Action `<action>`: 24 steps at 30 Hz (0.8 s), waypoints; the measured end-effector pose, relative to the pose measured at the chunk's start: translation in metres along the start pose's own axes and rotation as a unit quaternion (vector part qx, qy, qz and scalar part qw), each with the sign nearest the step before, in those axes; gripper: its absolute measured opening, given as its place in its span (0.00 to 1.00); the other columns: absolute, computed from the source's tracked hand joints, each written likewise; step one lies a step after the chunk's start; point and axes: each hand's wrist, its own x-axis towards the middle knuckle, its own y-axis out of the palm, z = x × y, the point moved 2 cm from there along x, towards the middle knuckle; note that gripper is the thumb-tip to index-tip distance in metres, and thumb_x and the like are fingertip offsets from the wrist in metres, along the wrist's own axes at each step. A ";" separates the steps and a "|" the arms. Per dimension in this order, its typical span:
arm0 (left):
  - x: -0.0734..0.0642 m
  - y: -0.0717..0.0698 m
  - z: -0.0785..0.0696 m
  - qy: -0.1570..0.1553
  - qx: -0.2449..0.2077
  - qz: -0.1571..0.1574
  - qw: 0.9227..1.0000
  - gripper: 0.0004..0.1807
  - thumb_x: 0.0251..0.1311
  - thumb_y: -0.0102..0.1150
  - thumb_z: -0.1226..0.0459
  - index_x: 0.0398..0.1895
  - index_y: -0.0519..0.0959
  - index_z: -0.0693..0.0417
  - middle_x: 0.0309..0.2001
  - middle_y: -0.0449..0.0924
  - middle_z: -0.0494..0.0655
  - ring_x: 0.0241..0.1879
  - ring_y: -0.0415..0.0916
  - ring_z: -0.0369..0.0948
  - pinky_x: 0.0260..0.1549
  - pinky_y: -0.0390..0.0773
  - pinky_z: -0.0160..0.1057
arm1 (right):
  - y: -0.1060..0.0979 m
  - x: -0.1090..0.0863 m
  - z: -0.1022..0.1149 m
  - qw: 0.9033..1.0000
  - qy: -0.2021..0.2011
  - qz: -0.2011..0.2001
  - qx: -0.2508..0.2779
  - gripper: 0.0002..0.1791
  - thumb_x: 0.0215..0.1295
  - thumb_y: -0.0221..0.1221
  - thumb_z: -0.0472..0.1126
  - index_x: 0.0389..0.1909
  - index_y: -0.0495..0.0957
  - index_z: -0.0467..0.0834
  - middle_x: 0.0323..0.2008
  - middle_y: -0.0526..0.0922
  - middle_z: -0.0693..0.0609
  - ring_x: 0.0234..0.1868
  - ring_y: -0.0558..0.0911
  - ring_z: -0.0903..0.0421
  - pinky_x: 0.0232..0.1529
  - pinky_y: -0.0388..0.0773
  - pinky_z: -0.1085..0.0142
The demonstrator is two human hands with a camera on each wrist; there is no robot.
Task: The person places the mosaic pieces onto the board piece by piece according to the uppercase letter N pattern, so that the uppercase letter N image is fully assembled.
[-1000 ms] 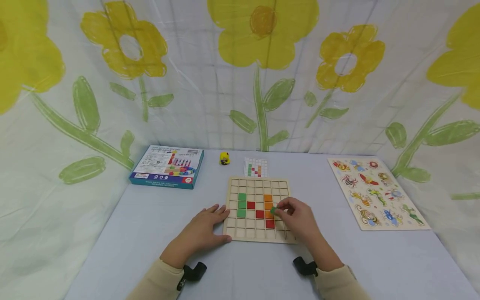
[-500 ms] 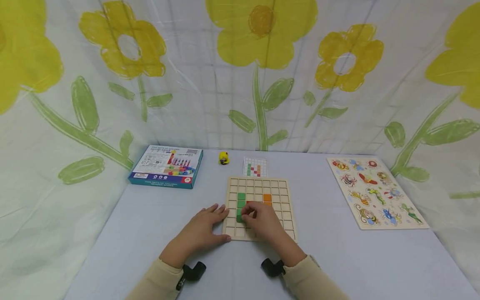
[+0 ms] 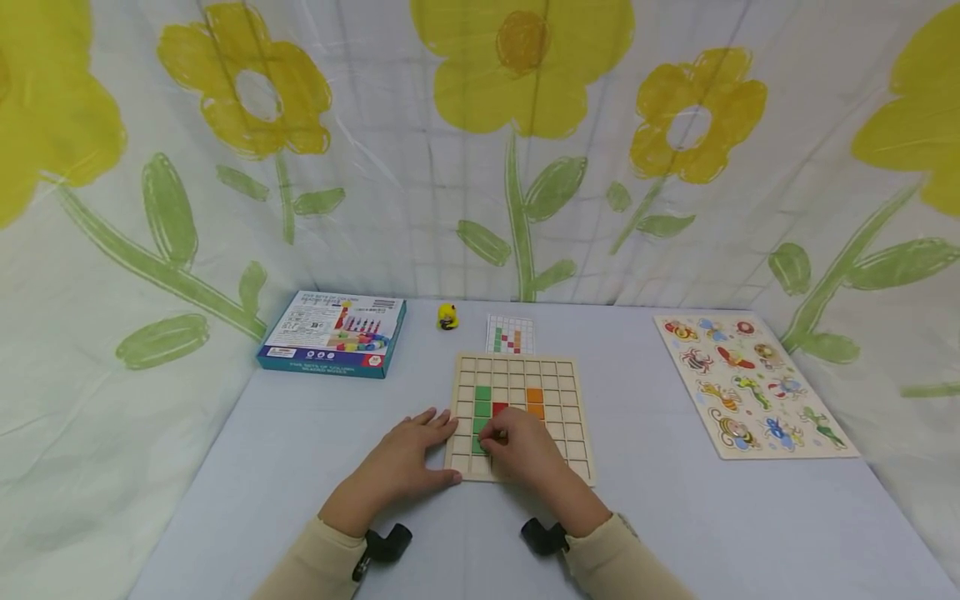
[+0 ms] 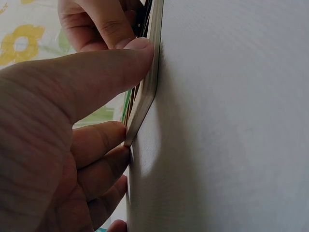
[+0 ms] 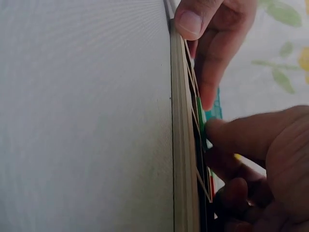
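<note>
A wooden grid board (image 3: 567, 395) lies on the white table with coloured square tiles set in its cells. My right hand (image 3: 528, 450) reaches over the middle of the board, thumb and forefinger pinching a green tile (image 3: 477, 445) at the bottom of the green column. In the right wrist view the thumb meets that green edge (image 5: 201, 113) at the board's surface. Two orange tiles (image 3: 535, 403) and part of a red tile (image 3: 499, 407) show beyond the hand, which hides the other tiles. My left hand (image 3: 408, 457) rests at the board's left edge, fingers spread, thumb at the near corner.
Behind the board lies a small pattern card (image 3: 511, 334) with coloured squares. A yellow toy figure (image 3: 447, 317) stands left of it, and a boxed toy set (image 3: 333, 333) lies farther left. An insect picture board (image 3: 750, 387) lies on the right, and a flowered curtain hangs behind.
My right hand has carried the green tile leftward from beside the orange column to the foot of the green column, then lowered it into the cell. The left hand stays in place.
</note>
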 end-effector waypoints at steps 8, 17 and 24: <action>0.001 0.000 -0.003 0.000 -0.005 0.000 1.000 0.47 0.59 0.80 0.45 0.81 0.73 0.44 0.83 0.68 0.42 0.86 0.56 0.52 0.82 0.62 0.65 | -0.001 -0.002 0.000 1.000 -0.002 0.003 -0.019 0.04 0.71 0.72 0.38 0.35 0.92 0.51 0.37 0.86 0.60 0.40 0.81 0.62 0.46 0.84 0.62; 0.006 -0.004 0.009 0.020 -0.061 -0.011 0.998 0.39 0.68 0.71 0.40 0.78 0.78 0.45 0.81 0.72 0.45 0.84 0.62 0.54 0.82 0.63 0.63 | -0.015 -0.003 0.007 0.996 -0.080 -0.042 0.002 0.04 0.75 0.69 0.40 0.40 0.92 0.48 0.36 0.85 0.61 0.33 0.75 0.64 0.35 0.78 0.69; -0.023 -0.060 -0.039 0.171 -0.077 -0.102 0.977 0.14 0.79 0.64 0.54 0.29 0.84 0.38 0.56 0.91 0.38 0.64 0.85 0.45 0.66 0.84 0.58 | -0.083 -0.015 0.040 0.973 -0.192 -0.130 0.013 0.03 0.76 0.68 0.38 0.43 0.90 0.47 0.37 0.88 0.59 0.33 0.76 0.65 0.33 0.82 0.65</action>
